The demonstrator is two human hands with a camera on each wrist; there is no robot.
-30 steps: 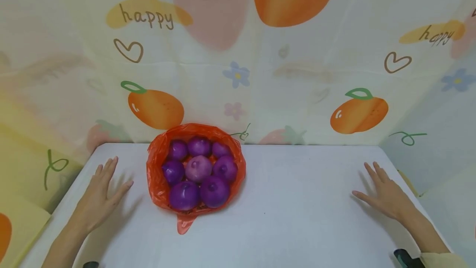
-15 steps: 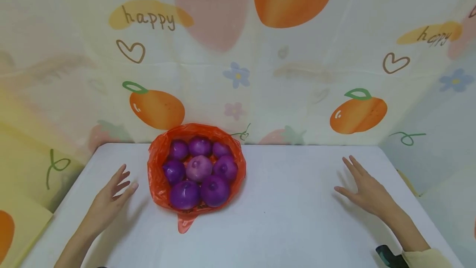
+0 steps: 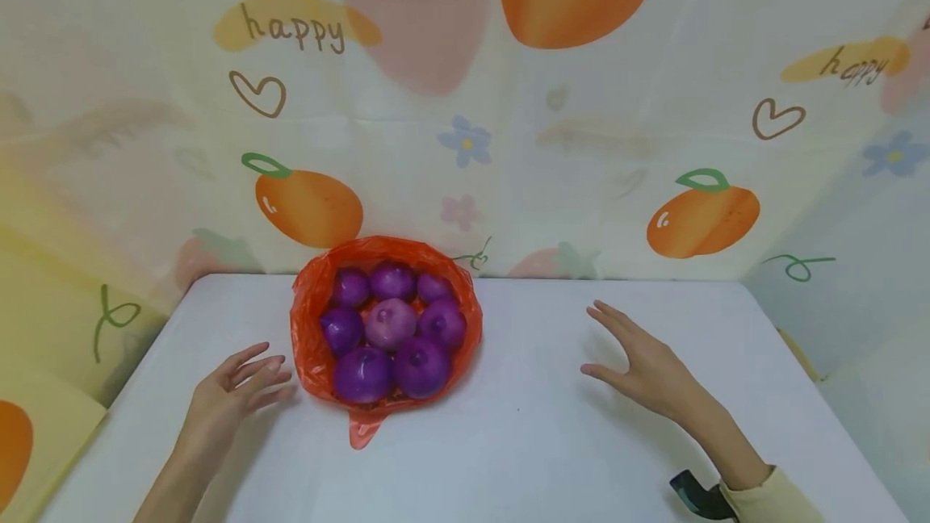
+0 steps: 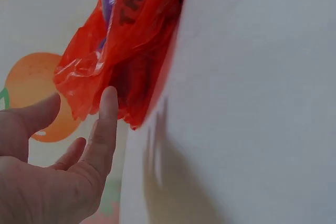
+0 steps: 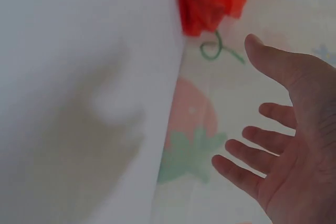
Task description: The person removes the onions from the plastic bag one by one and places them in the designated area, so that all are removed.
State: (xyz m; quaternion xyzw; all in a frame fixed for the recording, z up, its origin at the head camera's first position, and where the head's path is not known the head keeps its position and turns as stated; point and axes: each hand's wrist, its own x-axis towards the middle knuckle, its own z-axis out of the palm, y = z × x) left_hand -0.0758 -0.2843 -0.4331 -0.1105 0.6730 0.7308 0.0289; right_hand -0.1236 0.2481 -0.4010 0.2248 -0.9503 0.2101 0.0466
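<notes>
A red plastic bag [image 3: 312,345] stands at the back left of the table, its mouth rolled wide around several purple onions [image 3: 391,324]. One onion in the middle is paler than the others. Just left of the bag, my left hand [image 3: 228,394] hovers with fingers loosely bent and nothing in them. In the left wrist view its fingertips appear close to the bag's side [image 4: 136,51], where dark printed letters show. My right hand [image 3: 650,366] is over the right half of the table, fingers spread and holding nothing, well apart from the bag.
The white table [image 3: 538,458] ends at a back edge against a cloth backdrop [image 3: 508,168] printed with fruit, hearts and flowers. A small knotted flap of the bag [image 3: 365,428] sticks out toward the front. A dark band [image 3: 701,497] sits by the right sleeve [image 3: 773,499].
Both hands have moved inward toward the bag, the right one farther. My left fingers have gone from spread to loosely bent. Bag and onions have stayed in place.
</notes>
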